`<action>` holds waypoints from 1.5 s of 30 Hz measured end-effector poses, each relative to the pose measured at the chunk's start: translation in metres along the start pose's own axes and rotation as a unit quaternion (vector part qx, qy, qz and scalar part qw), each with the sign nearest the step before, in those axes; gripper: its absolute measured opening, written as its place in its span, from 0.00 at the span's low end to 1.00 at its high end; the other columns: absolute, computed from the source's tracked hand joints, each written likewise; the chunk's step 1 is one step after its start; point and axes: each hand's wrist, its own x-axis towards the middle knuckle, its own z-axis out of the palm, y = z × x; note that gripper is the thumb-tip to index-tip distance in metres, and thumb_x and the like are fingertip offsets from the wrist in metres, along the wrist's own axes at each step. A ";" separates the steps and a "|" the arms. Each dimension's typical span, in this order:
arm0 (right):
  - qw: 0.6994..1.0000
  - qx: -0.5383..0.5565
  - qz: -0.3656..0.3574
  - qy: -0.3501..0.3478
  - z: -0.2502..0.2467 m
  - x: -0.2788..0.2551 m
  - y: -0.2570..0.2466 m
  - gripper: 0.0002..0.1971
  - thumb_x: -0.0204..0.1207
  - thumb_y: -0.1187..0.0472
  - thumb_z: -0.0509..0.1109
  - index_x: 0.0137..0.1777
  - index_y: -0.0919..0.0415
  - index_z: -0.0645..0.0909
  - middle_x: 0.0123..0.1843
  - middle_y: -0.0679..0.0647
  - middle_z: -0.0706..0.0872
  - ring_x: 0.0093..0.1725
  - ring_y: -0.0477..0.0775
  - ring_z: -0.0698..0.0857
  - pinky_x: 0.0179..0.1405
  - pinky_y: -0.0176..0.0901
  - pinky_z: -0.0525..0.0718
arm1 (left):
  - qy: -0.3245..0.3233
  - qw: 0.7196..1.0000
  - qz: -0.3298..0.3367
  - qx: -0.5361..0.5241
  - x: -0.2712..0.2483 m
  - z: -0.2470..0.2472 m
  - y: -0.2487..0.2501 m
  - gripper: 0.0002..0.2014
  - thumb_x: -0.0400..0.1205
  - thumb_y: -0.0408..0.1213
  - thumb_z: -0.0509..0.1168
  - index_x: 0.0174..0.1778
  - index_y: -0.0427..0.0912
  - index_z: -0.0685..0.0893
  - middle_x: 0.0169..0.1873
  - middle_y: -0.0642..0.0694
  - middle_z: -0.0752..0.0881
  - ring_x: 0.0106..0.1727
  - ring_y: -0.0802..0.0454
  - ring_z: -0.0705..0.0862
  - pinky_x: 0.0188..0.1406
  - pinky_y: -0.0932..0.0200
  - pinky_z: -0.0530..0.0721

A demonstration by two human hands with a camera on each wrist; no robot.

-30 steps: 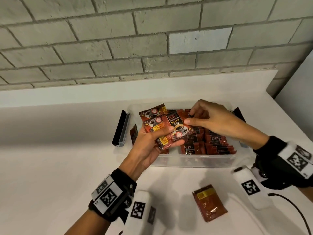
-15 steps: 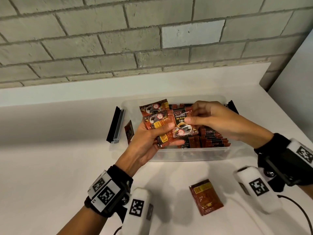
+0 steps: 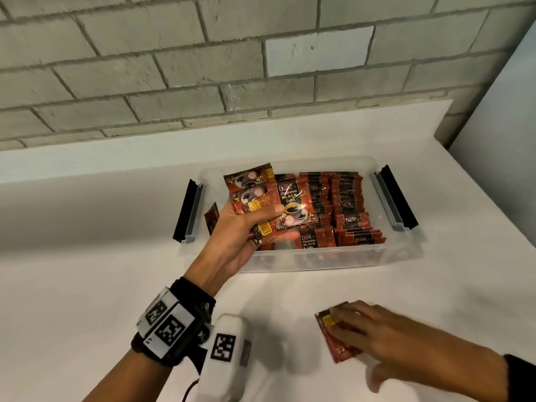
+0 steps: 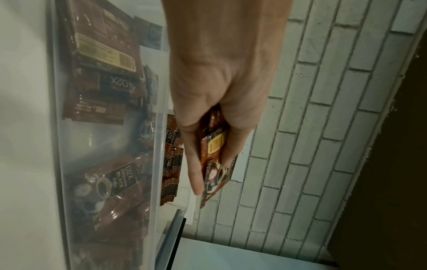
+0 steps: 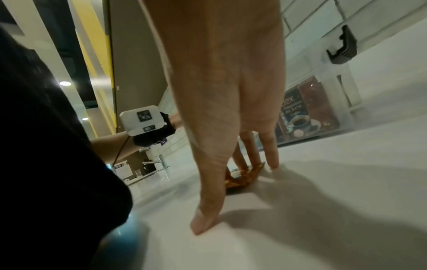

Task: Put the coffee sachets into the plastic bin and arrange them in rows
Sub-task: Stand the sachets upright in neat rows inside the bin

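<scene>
A clear plastic bin [image 3: 403, 250] on the white counter holds rows of red-brown coffee sachets [image 3: 348, 204]. My left hand [image 3: 246, 227] grips a fanned stack of sachets [image 3: 269, 198] above the bin's left part; in the left wrist view the thumb and fingers clamp that stack [image 4: 215, 151]. My right hand [image 3: 377, 329] lies with straight fingers on a single sachet [image 3: 333, 338] that rests flat on the counter in front of the bin. In the right wrist view the fingertips [image 5: 272, 164] touch this sachet [image 5: 242, 179] and the thumb presses the counter beside it.
Black and grey lid clips stick out from the bin's left [image 3: 190, 210] and right [image 3: 394, 198] ends. One sachet [image 3: 211, 217] stands just outside the bin's left wall. A brick wall [image 3: 203, 68] runs behind the counter, and a white panel [image 3: 499, 111] closes the right side.
My right hand left the stack held over the bin and came down toward me onto the lone sachet on the counter. The left hand keeps its stack in about the same place.
</scene>
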 end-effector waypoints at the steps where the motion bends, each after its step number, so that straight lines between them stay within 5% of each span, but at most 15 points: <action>1: 0.999 -0.037 -0.010 0.018 0.002 -0.001 0.000 0.38 0.60 0.32 0.61 0.68 0.51 0.71 0.65 0.47 0.84 0.64 0.50 0.82 0.57 0.35 0.84 | -0.001 1.000 -0.001 0.000 0.000 0.001 -0.001 0.31 0.71 0.18 0.69 0.71 0.34 0.73 0.57 0.34 0.87 0.50 0.34 0.89 0.34 0.38 0.89; 7: 0.988 -0.112 -0.073 0.078 0.024 -0.003 -0.011 0.15 0.83 0.54 0.54 0.66 0.57 0.71 0.52 0.52 0.88 0.47 0.53 0.88 0.40 0.40 0.88 | -0.005 1.000 -0.013 -0.004 0.001 0.002 -0.007 0.30 0.72 0.18 0.69 0.71 0.36 0.73 0.59 0.34 0.86 0.52 0.32 0.88 0.33 0.40 0.89; 11: 0.993 0.055 -0.033 0.095 -0.020 -0.007 -0.013 0.19 0.83 0.54 0.54 0.72 0.41 0.59 0.55 0.48 0.87 0.46 0.48 0.87 0.43 0.40 0.85 | -0.011 1.000 -0.011 -0.005 -0.001 0.004 -0.007 0.29 0.72 0.17 0.68 0.71 0.35 0.73 0.58 0.33 0.86 0.52 0.32 0.88 0.33 0.40 0.89; 12: 0.980 0.166 -0.011 0.109 -0.034 -0.009 -0.008 0.18 0.83 0.51 0.56 0.69 0.35 0.58 0.54 0.48 0.87 0.45 0.47 0.86 0.45 0.42 0.84 | -0.012 1.000 -0.010 -0.005 -0.002 0.005 -0.007 0.29 0.72 0.18 0.68 0.71 0.34 0.73 0.58 0.33 0.87 0.52 0.32 0.88 0.33 0.40 0.89; 14: 0.905 0.367 0.028 0.213 -0.065 -0.013 0.001 0.12 0.82 0.49 0.59 0.62 0.32 0.67 0.47 0.48 0.89 0.42 0.47 0.87 0.41 0.46 0.86 | -0.014 1.000 -0.008 -0.004 -0.003 0.006 -0.006 0.30 0.71 0.18 0.69 0.70 0.34 0.73 0.58 0.33 0.87 0.51 0.32 0.89 0.33 0.39 0.89; 16: 0.835 0.443 0.039 0.325 -0.090 -0.013 0.013 0.14 0.81 0.63 0.62 0.58 0.40 0.77 0.46 0.47 0.89 0.45 0.48 0.89 0.38 0.41 0.87 | -0.013 1.000 -0.007 -0.003 -0.004 0.006 -0.006 0.31 0.70 0.18 0.70 0.71 0.34 0.73 0.58 0.33 0.87 0.51 0.32 0.89 0.33 0.40 0.89; 18: 0.785 0.505 0.047 0.355 -0.109 -0.009 0.025 0.16 0.81 0.70 0.60 0.57 0.48 0.79 0.40 0.44 0.89 0.41 0.41 0.89 0.36 0.29 0.82 | -0.013 1.000 -0.006 0.000 -0.004 0.006 -0.006 0.32 0.70 0.19 0.70 0.71 0.35 0.73 0.58 0.34 0.87 0.51 0.32 0.89 0.31 0.42 0.89; 24: 0.748 0.532 0.093 0.386 -0.138 0.008 0.035 0.15 0.82 0.72 0.59 0.62 0.54 0.76 0.44 0.64 0.88 0.30 0.41 0.86 0.18 0.26 0.76 | -0.026 1.000 -0.005 0.000 -0.008 0.009 -0.004 0.32 0.68 0.19 0.70 0.70 0.33 0.73 0.57 0.34 0.87 0.51 0.32 0.89 0.33 0.40 0.89; 26: 0.757 0.522 0.092 0.383 -0.139 0.014 0.038 0.16 0.81 0.70 0.61 0.61 0.50 0.76 0.47 0.70 0.88 0.41 0.56 0.90 0.35 0.55 0.89 | -0.032 0.999 -0.002 0.005 -0.009 0.010 -0.004 0.32 0.68 0.19 0.70 0.70 0.33 0.73 0.57 0.33 0.87 0.52 0.32 0.88 0.34 0.37 0.89; 28: 0.776 0.503 0.102 0.366 -0.139 0.019 0.043 0.16 0.79 0.69 0.64 0.59 0.47 0.77 0.46 0.62 0.91 0.46 0.61 0.90 0.55 0.68 0.82 | -0.031 0.999 -0.001 0.008 -0.010 0.010 -0.005 0.33 0.67 0.20 0.71 0.70 0.34 0.73 0.57 0.34 0.87 0.52 0.31 0.88 0.36 0.34 0.88; 31: 0.793 0.496 0.108 0.338 -0.140 0.024 0.050 0.13 0.77 0.69 0.67 0.55 0.50 0.76 0.47 0.49 0.92 0.47 0.55 0.90 0.60 0.64 0.83 | -0.026 1.000 -0.001 0.014 -0.011 0.009 -0.006 0.32 0.67 0.20 0.71 0.69 0.34 0.74 0.56 0.34 0.87 0.52 0.31 0.88 0.35 0.36 0.89; 35: 0.810 0.480 0.092 0.324 -0.143 0.029 0.051 0.12 0.79 0.66 0.66 0.55 0.48 0.82 0.54 0.51 0.88 0.52 0.52 0.88 0.56 0.52 0.86 | -0.034 0.999 -0.003 0.029 -0.011 0.010 -0.007 0.31 0.68 0.20 0.71 0.68 0.33 0.75 0.56 0.34 0.87 0.52 0.32 0.88 0.32 0.41 0.89; 38: 0.777 0.536 0.066 0.325 -0.141 0.038 0.042 0.14 0.82 0.67 0.62 0.60 0.51 0.83 0.57 0.53 0.86 0.47 0.46 0.88 0.43 0.38 0.88 | -0.037 0.999 -0.002 0.024 -0.010 0.013 -0.008 0.30 0.68 0.21 0.72 0.68 0.35 0.75 0.56 0.34 0.88 0.52 0.32 0.88 0.33 0.41 0.89; 41: 0.720 0.622 0.064 0.302 -0.135 0.048 0.037 0.14 0.83 0.68 0.61 0.63 0.55 0.81 0.58 0.55 0.85 0.51 0.51 0.88 0.50 0.44 0.89 | -0.039 0.999 -0.002 0.010 -0.010 0.015 -0.008 0.28 0.69 0.22 0.71 0.66 0.36 0.77 0.56 0.35 0.88 0.53 0.32 0.88 0.36 0.38 0.89; 45: 0.700 0.649 0.085 0.286 -0.133 0.047 0.043 0.13 0.81 0.69 0.62 0.62 0.57 0.79 0.57 0.54 0.85 0.55 0.49 0.86 0.55 0.40 0.87 | -0.044 0.999 -0.014 -0.025 -0.010 0.010 -0.008 0.25 0.74 0.31 0.68 0.69 0.37 0.74 0.60 0.34 0.85 0.57 0.33 0.86 0.42 0.33 0.88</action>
